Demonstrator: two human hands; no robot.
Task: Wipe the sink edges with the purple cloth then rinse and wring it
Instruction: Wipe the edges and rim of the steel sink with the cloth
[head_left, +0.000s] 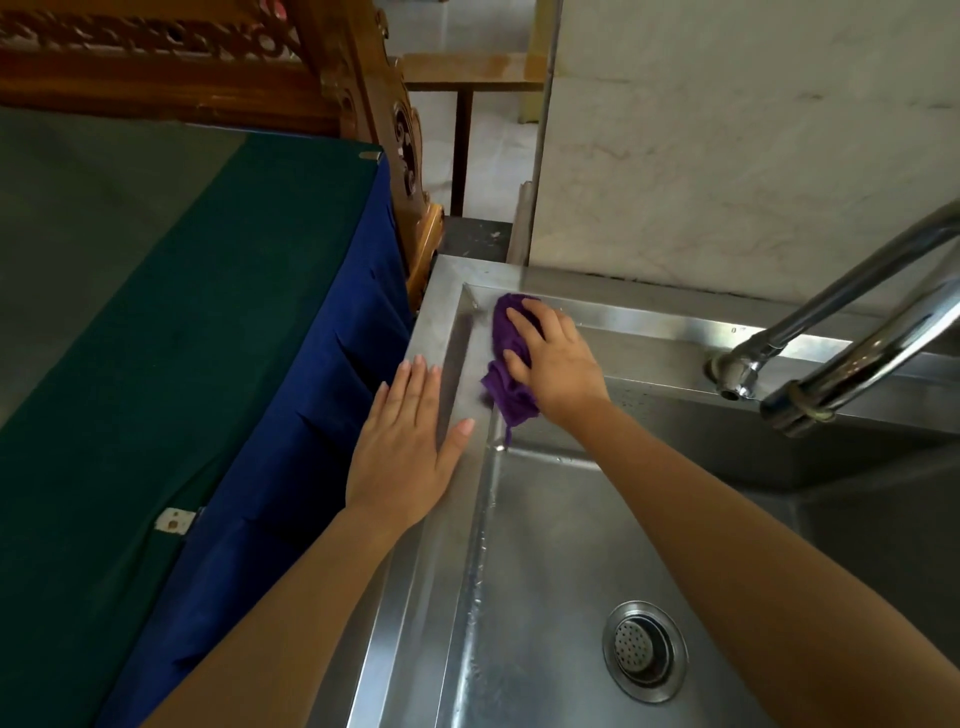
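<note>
With right hand (556, 364) fingers spread pressing the cloth (506, 358) and left hand (405, 441) flat, fingers together, the cloth's loose tail below the fingers may slip into the sink (545, 545), leaving the corner unwiped.

Head camera – looks steeply down, close over sink (447, 322) left rim.

Soft, even daylight; brightest on the pale wall (727, 130) upper right and the floor beyond it. Left side dim: green cloth (130, 312) and blue drape (291, 441) read dark, little detail. Steel sink (447, 291) shows streaky glare along its left rim and back ledge; faucet (857, 312) carries bright highlights. Faint shadow under the left hand (405, 447). Purple cloth (506, 364) slightly motion-blurred at its lower edge. Wide-angle bending at the frame edges; overall softness, mild compression smear.
</note>
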